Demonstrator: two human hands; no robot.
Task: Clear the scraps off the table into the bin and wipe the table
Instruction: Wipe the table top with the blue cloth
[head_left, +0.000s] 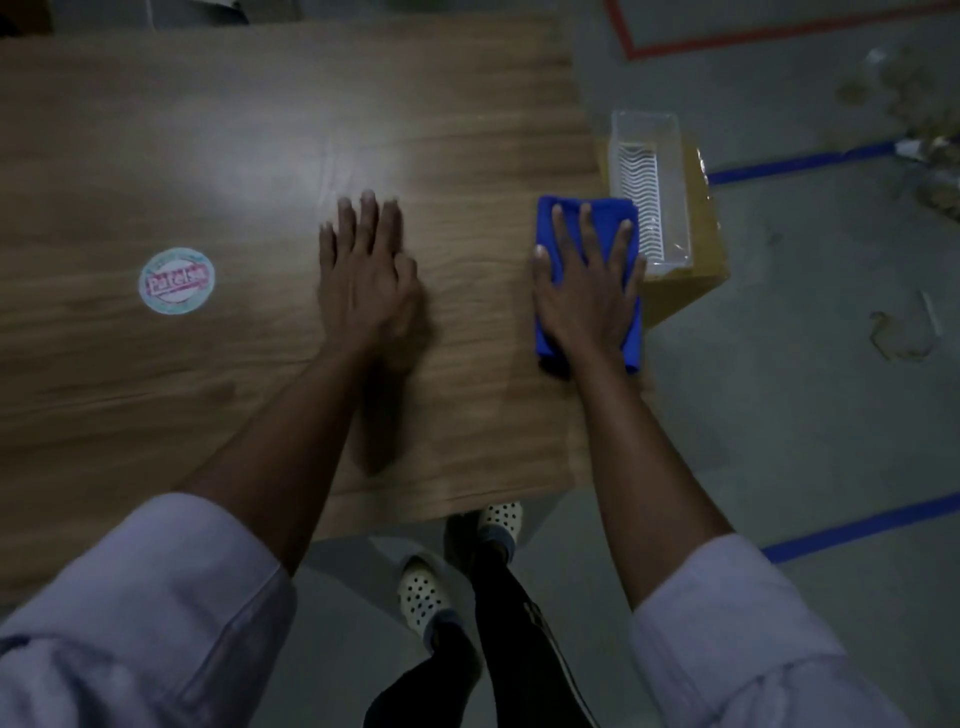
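A folded blue cloth (551, 223) lies at the right edge of the wooden table (208, 156). My right hand (587, 291) presses flat on the cloth with straight, spread fingers. My left hand (366, 275) rests flat on the bare tabletop near the middle, fingers straight. Just past the table's right edge stands a clear plastic bin (649, 187) on a cardboard box (685, 280). No scraps show on the tabletop.
A round sticker (176, 280) sits on the table at the left. Scraps and debris (904, 332) lie on the grey floor to the right, among blue tape lines (800, 166). My feet (421, 592) stand by the table's front edge.
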